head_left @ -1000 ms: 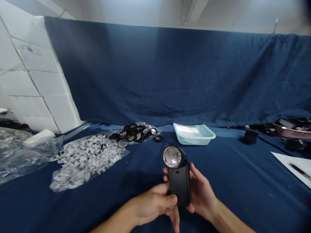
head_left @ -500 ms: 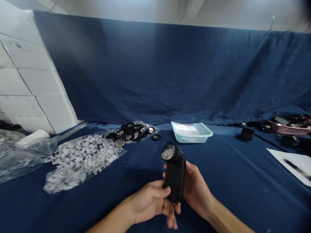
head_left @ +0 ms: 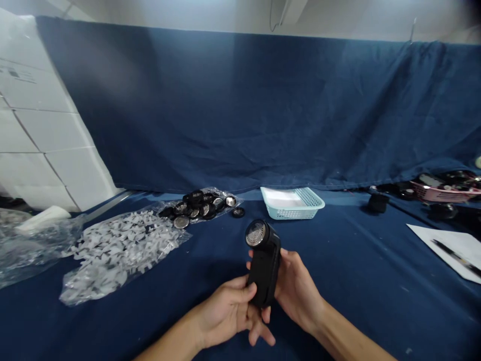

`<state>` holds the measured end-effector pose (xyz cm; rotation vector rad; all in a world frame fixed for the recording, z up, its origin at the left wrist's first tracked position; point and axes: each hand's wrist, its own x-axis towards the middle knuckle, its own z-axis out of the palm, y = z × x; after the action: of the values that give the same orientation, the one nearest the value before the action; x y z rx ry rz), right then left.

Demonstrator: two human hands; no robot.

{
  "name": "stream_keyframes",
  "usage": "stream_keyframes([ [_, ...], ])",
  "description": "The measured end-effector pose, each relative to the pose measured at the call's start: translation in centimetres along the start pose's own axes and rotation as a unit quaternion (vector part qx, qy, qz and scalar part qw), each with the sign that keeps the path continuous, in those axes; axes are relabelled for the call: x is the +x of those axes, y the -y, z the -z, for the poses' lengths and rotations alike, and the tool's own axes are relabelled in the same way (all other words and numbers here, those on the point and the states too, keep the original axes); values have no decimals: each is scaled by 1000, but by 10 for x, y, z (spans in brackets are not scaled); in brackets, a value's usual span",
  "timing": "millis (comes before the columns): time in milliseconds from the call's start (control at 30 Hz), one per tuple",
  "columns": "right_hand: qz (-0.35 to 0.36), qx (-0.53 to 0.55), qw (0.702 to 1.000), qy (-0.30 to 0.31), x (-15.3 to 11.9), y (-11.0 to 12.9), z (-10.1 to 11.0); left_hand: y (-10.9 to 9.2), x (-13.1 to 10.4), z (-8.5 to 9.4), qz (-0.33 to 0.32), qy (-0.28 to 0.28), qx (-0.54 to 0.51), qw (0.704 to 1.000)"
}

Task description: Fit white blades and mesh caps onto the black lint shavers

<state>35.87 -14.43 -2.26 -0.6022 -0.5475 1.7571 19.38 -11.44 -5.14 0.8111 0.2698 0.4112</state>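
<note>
A black handheld device [head_left: 264,271] with a round, perforated silver head stands nearly upright between both hands, above the blue cloth. My left hand [head_left: 229,308] grips its lower left side, thumb on the front and other fingers beneath. On the right side, my right hand [head_left: 298,291] holds the device with the thumb along its edge; some of its fingers pass behind the body and are partly hidden. The metal head faces up and toward the camera.
Bagged grey-white parts [head_left: 120,245] lie left, with round black caps [head_left: 203,204] behind them. A light-blue basket [head_left: 293,213] holds white paper. Rightward are a black block [head_left: 378,203], a pink basket [head_left: 443,194], and a paper sheet [head_left: 451,245] with a pen [head_left: 456,256].
The whole scene has shifted slightly left in the view. Both hands keep hold of the device, and my left hand's lower fingers have moved a little beneath it.
</note>
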Motion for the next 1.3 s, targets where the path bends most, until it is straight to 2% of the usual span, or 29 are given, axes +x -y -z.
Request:
stream_keyframes([
  [267, 1, 19, 1000, -14, 2, 0, -1, 0, 1, -4, -15, -13, 9, 1000],
  [467, -19, 31, 999, 29, 2, 3, 1, -6, -1, -12, -15, -16, 50, 999],
  [733, -37, 29, 995, 85, 4, 1, 7, 1, -1, -20, -58, -68, 116, 989],
  [933, -66, 39, 993, 87, 3, 2, 5, 0, 1, -26, -66, -56, 125, 988],
  [1067, -84, 58, 992, 73, 1, 4, 4, 2, 3, -26, -66, -79, 175, 979],
  [1133, -79, 72, 991, 81, 2, 5, 4, 4, 3, -23, -70, -104, 237, 963],
  [1200, -72, 85, 990, 89, 3, 5, 4, 4, 2, -18, -87, -160, 328, 927],
  [1233, -72, 85, 990, 88, 4, 5, 5, 3, 0, -15, -108, -204, 379, 896],
  [1300, -68, 85, 991, 78, 5, 4, 6, -3, -3, -11, -185, -307, 462, 811],
])
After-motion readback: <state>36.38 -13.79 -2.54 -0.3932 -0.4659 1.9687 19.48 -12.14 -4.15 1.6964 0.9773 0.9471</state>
